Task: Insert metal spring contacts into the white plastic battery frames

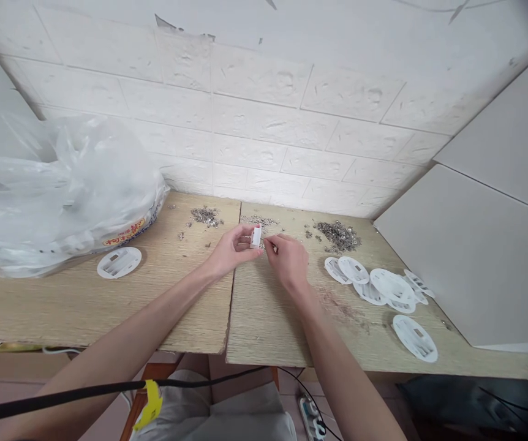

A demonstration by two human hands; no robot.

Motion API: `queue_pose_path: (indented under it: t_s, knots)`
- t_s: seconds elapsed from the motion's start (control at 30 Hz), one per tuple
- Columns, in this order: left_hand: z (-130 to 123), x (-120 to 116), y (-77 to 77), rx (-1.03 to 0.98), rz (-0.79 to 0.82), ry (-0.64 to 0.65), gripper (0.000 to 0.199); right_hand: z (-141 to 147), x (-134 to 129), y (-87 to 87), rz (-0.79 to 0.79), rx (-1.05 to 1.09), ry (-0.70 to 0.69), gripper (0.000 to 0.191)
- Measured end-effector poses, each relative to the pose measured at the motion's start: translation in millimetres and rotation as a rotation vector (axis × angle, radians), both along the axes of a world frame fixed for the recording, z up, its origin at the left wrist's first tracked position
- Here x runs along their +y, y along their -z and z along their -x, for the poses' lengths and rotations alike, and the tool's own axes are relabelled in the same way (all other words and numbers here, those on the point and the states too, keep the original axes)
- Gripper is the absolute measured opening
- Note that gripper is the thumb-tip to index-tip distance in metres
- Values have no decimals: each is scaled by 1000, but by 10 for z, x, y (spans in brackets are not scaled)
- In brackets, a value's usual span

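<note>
My left hand (231,250) is closed on a white plastic part (255,236), held tilted on edge above the table near the seam. It resembles the white oval covers on the table, seen nearly edge-on. Close to its right side, my right hand (286,257) has thumb and forefinger pinched together. Whatever is in that pinch is too small to make out. Small shiny metal pieces (264,222) lie scattered on the table just behind both hands.
White oval covers (390,285) lie in an overlapping group at the right, with a single cover (414,338) nearer the edge. Metal pieces form piles at right (337,236) and left (205,216). A bulging clear plastic bag (66,190) fills the left. A black cable (108,387) crosses in front.
</note>
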State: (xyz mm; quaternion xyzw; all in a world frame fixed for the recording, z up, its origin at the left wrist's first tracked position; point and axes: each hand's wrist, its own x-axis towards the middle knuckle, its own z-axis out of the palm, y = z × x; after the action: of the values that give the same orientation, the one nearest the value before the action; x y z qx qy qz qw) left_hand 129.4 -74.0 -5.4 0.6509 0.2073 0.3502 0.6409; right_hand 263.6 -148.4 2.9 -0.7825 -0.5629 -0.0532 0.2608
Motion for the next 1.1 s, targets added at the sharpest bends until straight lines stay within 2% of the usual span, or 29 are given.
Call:
queue_pose_path:
  t_s: [0.43, 0.77, 0.9, 1.1]
  knots:
    - [-2, -4, 3, -15, 38, -6, 53, 19, -1, -3, 71, -129, -13, 29]
    - [-31, -43, 0, -5, 81, -109, 62, 28, -7, 7, 102, -204, -42, 30]
    - [-46, -27, 1, -27, 98, -147, 62, 34, 4, 23, 74, -174, -49, 29]
    - [-40, -11, -17, -42, 93, -98, 62, -15, 3, -19, 3, 15, 3, 25]
